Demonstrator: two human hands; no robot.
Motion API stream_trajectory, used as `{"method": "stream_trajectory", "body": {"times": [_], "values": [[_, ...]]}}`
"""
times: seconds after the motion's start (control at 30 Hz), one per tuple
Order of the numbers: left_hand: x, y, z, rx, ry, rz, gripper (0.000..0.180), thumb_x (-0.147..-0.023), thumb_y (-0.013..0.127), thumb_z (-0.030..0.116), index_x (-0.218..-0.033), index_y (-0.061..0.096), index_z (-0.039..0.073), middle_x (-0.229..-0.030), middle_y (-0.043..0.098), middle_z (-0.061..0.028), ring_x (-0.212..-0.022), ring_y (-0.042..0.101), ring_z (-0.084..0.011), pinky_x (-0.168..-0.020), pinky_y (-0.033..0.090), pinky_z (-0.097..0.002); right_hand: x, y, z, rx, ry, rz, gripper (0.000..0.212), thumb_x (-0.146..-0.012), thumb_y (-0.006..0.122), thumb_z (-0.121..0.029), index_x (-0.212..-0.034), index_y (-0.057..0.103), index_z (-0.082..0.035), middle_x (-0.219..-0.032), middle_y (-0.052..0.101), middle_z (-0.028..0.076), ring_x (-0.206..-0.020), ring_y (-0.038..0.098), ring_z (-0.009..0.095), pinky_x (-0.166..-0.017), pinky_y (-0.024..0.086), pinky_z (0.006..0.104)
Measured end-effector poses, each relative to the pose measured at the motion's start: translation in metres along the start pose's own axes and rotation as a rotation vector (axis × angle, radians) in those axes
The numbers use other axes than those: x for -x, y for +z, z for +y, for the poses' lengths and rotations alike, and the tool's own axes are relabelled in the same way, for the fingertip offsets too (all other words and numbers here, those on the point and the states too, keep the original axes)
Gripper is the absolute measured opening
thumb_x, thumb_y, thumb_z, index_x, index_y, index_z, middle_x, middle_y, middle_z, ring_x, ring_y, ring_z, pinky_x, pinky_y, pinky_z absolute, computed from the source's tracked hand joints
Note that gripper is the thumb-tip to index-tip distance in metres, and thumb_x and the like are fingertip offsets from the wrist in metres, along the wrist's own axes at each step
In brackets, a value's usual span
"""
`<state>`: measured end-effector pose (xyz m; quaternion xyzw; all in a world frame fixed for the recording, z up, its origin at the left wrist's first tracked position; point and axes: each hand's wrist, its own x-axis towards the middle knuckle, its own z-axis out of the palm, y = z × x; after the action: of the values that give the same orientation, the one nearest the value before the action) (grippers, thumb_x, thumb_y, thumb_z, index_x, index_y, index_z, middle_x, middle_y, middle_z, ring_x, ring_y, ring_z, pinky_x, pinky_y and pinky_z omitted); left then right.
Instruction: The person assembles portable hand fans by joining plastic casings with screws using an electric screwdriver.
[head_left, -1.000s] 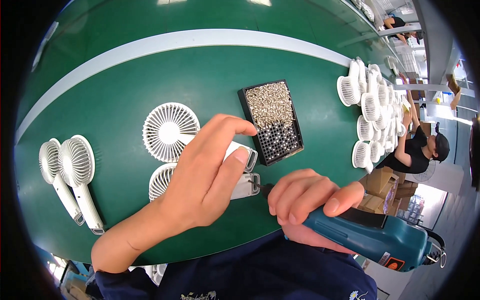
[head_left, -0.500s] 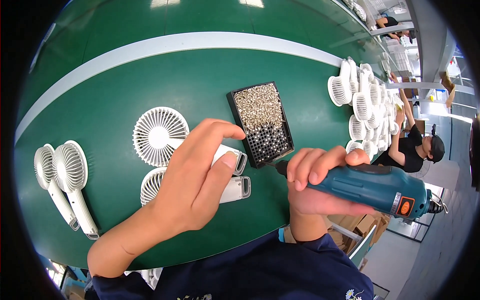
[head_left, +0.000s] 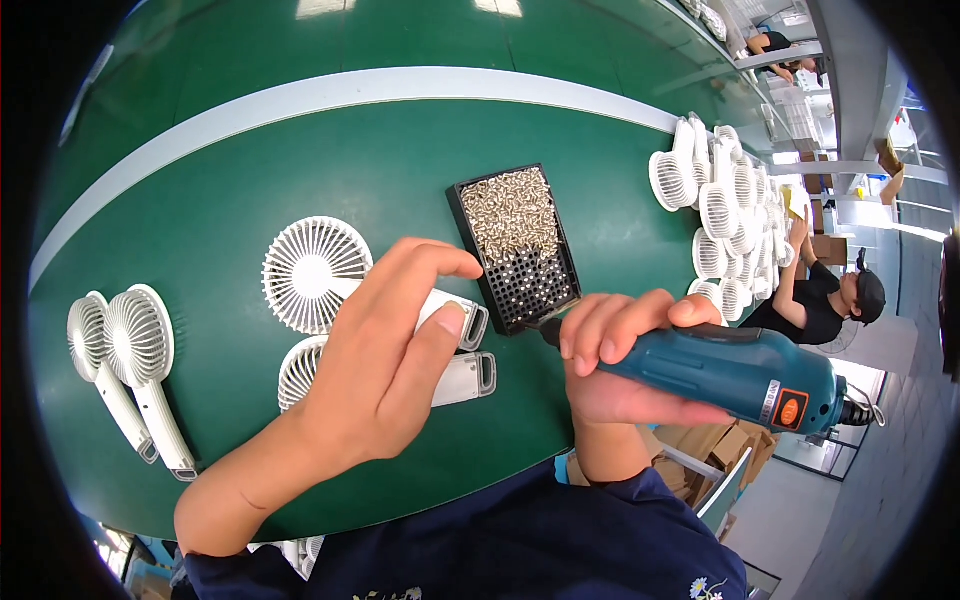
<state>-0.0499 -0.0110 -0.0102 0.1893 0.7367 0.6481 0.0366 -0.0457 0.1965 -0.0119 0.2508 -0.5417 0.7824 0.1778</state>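
My right hand (head_left: 618, 360) grips a teal electric screwdriver (head_left: 720, 372), its body pointing right and its bit at the near right corner of the black screw tray (head_left: 506, 318). Small silvery screws (head_left: 508, 215) fill the tray's far part; holes show in the near part. Over a white handheld fan (head_left: 312, 275) lying flat, my left hand (head_left: 385, 350) hangs with thumb and index finger apart. The thumb lies across the fan's handle; whether it touches cannot be made out. A second fan (head_left: 465, 380) lies nearer me, partly hidden under that hand.
Two white fans (head_left: 140, 335) lie at the left of the green table (head_left: 400, 150). Many more fans are piled (head_left: 725, 215) at the right edge. A white rail (head_left: 400, 85) borders the far side. Beyond the pile a person in black (head_left: 820, 300) works.
The screwdriver and my right hand have shifted slightly left, with the bit end closer against the tray corner. My left hand keeps nearly the same pose. The person at the right has moved their arms.
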Motion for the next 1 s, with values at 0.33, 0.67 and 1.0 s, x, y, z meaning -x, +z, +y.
{"method": "stream_trajectory", "body": {"times": [0.33,0.67,1.0], "values": [[0.001,0.001,-0.002,-0.024,0.052,0.03,0.024,-0.092,0.045,0.009,-0.109,0.051,-0.005,-0.098,0.055,-0.0213,-0.085,0.054,-0.0363,-0.078,0.044,-0.0395,0.0,0.041,-0.05,-0.169,-0.026,0.089,0.064,-0.09,0.039,-0.071,-0.113,0.043,-0.011,-0.061,0.051,0.01,-0.041,0.049,0.019,-0.039,0.044,0.0348],[0.001,0.001,0.002,-0.008,-0.038,0.001,0.03,-0.091,0.039,0.015,-0.109,0.054,-0.005,-0.101,0.056,-0.0199,-0.089,0.055,-0.0306,-0.081,0.043,-0.0351,0.028,0.047,-0.041,-0.042,0.051,-0.18,0.037,-0.096,0.046,-0.042,-0.112,0.041,-0.009,-0.064,0.054,0.009,-0.044,0.051,0.023,-0.041,0.045,0.0355],[0.005,0.003,-0.004,0.006,0.037,0.034,0.025,-0.094,0.044,0.014,-0.108,0.052,-0.005,-0.096,0.054,-0.0201,-0.084,0.054,-0.0355,-0.075,0.043,-0.0399,0.029,0.035,-0.044,-0.092,0.132,-0.3,0.022,-0.099,0.049,-0.024,-0.113,0.042,-0.009,-0.076,0.059,0.011,-0.055,0.056,0.024,-0.051,0.048,0.0386]]}}
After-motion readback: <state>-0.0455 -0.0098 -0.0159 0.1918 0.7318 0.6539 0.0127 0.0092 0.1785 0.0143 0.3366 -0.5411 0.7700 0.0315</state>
